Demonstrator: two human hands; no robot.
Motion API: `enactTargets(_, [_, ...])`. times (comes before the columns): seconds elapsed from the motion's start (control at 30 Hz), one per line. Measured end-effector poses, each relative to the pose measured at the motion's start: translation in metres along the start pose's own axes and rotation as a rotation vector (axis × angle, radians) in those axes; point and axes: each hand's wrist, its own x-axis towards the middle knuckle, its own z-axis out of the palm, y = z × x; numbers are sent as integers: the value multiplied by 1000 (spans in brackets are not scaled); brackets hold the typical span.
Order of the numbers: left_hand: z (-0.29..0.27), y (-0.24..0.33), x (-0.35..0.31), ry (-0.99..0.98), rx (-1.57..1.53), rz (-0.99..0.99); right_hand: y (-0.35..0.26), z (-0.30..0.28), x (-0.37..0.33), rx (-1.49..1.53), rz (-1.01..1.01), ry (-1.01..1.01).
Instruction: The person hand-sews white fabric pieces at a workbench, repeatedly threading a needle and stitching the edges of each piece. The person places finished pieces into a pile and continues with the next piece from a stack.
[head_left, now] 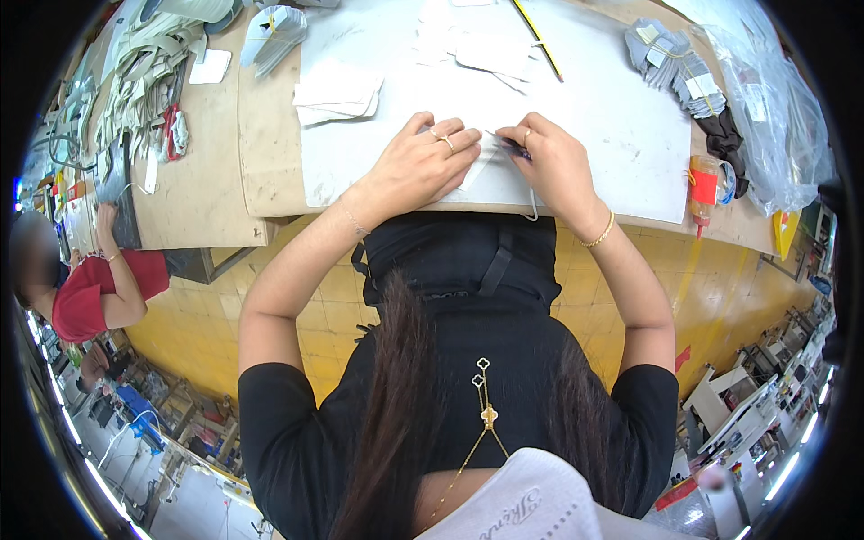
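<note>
Taking a clock face centred between the two hands, the small dark tool [515,147] sits close by the centre toward 3 o'clock, held in the curled fingers of the right hand [545,160]; its kind is mostly hidden by the grip. The left hand [430,160] lies on the 9 o'clock side, fingers bent and bunched, though whether they pinch a pale piece [483,169] or only press it I cannot tell. That piece lies at the middle, just below the fingertips, hard to make out against the white sheet [621,184]. A thin white strip [534,205] hangs at 5 o'clock, over the table edge. To do this well, I would keep the left fingers firm and flat on the work, well clear of the tool's tip, and move the tool in short, controlled strokes — a slip looks likeliest where white meets white. Best to watch that the strip does not snag. The stacked white pieces [337,97] at 10 o'clock and the yellow-and-black pencil [540,43] at 1 o'clock leave elbow room — worth keeping so.
</note>
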Motion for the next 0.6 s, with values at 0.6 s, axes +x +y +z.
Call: enactTargets(0.6, [4, 1, 2, -29, 74, 10, -4, 12, -25, -261, -209, 107])
